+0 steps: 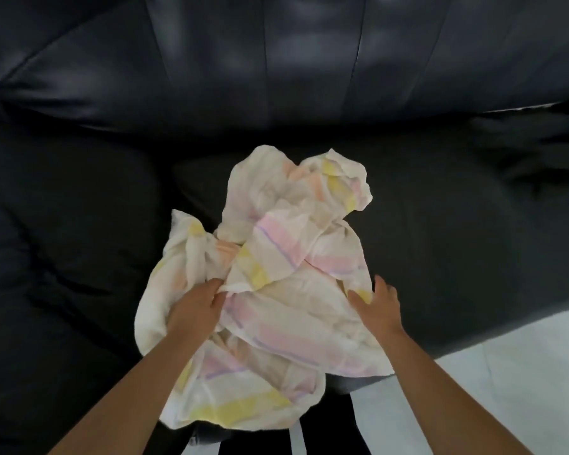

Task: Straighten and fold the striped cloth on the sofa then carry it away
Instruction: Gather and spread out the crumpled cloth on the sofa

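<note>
The striped cloth (276,257), white with pink, yellow and purple bands, lies crumpled in a heap on the black sofa seat (457,224), and its near part hangs over the seat's front edge. My left hand (197,307) rests on the cloth's left side, thumb and fingers pinching a fold near the middle. My right hand (380,302) lies on the cloth's right edge with fingers spread, holding nothing.
The sofa's black backrest (276,60) fills the top of the view, with a seat cushion (63,241) to the left. Pale floor (523,372) shows at the lower right. My dark trousers with white stripes (326,435) appear below the cloth.
</note>
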`<move>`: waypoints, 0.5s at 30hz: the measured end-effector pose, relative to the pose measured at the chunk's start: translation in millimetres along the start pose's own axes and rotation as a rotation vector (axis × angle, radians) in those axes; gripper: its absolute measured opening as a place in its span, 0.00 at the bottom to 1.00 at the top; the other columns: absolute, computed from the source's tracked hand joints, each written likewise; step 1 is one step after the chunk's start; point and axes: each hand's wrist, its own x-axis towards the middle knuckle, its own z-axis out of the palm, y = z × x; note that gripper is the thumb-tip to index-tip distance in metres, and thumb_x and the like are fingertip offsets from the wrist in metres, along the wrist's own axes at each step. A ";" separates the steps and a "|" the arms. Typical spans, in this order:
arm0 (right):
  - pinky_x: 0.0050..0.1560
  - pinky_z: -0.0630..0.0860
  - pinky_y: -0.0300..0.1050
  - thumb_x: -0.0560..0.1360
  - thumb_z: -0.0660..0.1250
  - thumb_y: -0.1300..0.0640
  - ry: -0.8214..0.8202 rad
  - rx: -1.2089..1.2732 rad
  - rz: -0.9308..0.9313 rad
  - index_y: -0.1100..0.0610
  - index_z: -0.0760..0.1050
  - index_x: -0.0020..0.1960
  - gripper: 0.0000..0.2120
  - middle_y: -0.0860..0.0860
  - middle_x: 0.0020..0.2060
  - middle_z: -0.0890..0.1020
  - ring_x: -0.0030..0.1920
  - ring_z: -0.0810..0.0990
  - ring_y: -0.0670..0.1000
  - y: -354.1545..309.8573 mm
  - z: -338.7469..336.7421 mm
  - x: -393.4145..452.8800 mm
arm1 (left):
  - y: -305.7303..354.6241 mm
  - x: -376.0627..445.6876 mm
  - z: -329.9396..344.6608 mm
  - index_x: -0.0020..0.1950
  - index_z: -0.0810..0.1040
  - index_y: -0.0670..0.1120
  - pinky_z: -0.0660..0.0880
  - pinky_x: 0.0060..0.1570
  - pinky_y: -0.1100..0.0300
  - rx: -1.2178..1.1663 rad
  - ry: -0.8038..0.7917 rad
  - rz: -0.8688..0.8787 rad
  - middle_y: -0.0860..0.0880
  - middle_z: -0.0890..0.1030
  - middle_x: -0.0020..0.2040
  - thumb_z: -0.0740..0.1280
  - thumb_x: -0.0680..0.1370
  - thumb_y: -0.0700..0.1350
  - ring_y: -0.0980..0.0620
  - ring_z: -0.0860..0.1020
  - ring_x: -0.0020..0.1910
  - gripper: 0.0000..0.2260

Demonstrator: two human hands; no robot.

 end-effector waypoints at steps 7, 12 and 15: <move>0.42 0.66 0.48 0.78 0.56 0.62 0.023 0.330 -0.091 0.62 0.66 0.45 0.04 0.58 0.38 0.72 0.43 0.71 0.57 4.1 -17.0 -17.6 | -7.8 -42.2 -57.8 0.65 0.67 0.46 0.71 0.50 0.54 -0.376 0.322 -0.261 0.45 0.76 0.54 0.68 0.72 0.43 0.44 0.74 0.52 0.23; 0.33 0.68 0.43 0.79 0.55 0.59 -0.036 0.776 -0.076 0.58 0.71 0.43 0.09 0.55 0.38 0.73 0.35 0.71 0.51 19.1 -126.3 -55.4 | -12.6 -81.7 -89.3 0.59 0.74 0.35 0.65 0.46 0.55 -0.179 0.234 -0.378 0.37 0.79 0.48 0.62 0.76 0.41 0.38 0.74 0.50 0.13; 0.27 0.74 0.44 0.79 0.57 0.57 0.052 1.003 -0.019 0.58 0.71 0.45 0.08 0.56 0.43 0.74 0.32 0.75 0.50 38.1 -184.4 -65.6 | 14.0 -114.2 -107.1 0.56 0.74 0.33 0.70 0.41 0.60 -0.505 0.296 -0.296 0.51 0.79 0.35 0.57 0.78 0.37 0.50 0.76 0.39 0.11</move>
